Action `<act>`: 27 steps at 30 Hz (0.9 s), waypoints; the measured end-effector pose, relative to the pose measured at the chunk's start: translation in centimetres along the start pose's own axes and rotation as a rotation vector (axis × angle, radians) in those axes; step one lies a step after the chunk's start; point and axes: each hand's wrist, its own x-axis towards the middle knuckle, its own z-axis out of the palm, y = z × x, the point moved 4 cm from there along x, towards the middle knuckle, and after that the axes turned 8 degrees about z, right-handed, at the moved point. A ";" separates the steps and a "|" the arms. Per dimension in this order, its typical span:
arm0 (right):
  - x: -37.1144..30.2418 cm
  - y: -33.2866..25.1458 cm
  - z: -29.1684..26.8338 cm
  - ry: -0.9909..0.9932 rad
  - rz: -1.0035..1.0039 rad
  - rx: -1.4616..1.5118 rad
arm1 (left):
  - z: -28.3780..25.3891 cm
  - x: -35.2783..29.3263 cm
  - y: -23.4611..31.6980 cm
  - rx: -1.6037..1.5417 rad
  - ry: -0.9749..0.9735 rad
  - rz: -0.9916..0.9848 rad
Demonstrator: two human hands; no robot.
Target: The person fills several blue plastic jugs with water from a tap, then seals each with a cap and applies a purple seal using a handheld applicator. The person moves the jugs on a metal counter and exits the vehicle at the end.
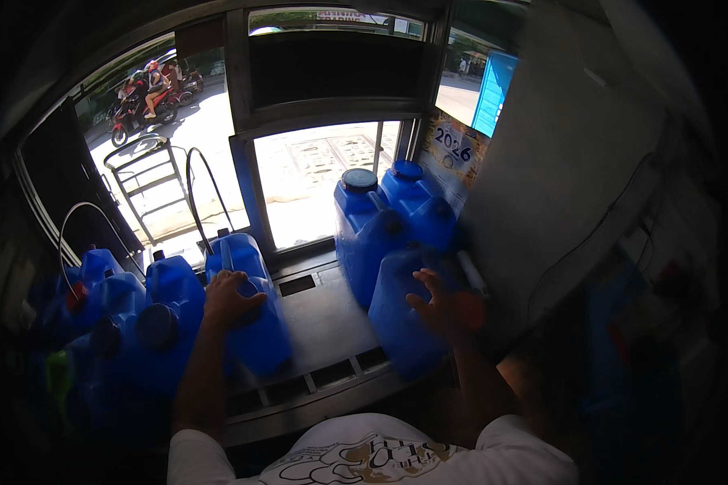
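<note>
My left hand (225,299) is over the blue water jug (263,331), its thumb stretched out and its fingers apart. I cannot tell whether it touches the jug. A dark hose (196,190) arches down to that jug's top. On the right, my right hand (438,305) is at another blue jug (400,311), the fingers spread and slightly bent. That jug is somewhat blurred and leans at the front edge of the metal counter (319,315). Neither hand is closed round a handle.
Several blue jugs (170,287) crowd the left end, with a pale hose (97,206) looping over them. Two capped jugs (360,218) stand at the back right by the wall (534,178). Beyond the opening are a metal hand cart (150,182) and a red motorcycle (162,111) with riders.
</note>
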 end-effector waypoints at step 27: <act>6.3 9.2 -3.6 -0.377 0.218 -0.285 | 7.7 9.8 0.0 -0.683 -0.111 -0.496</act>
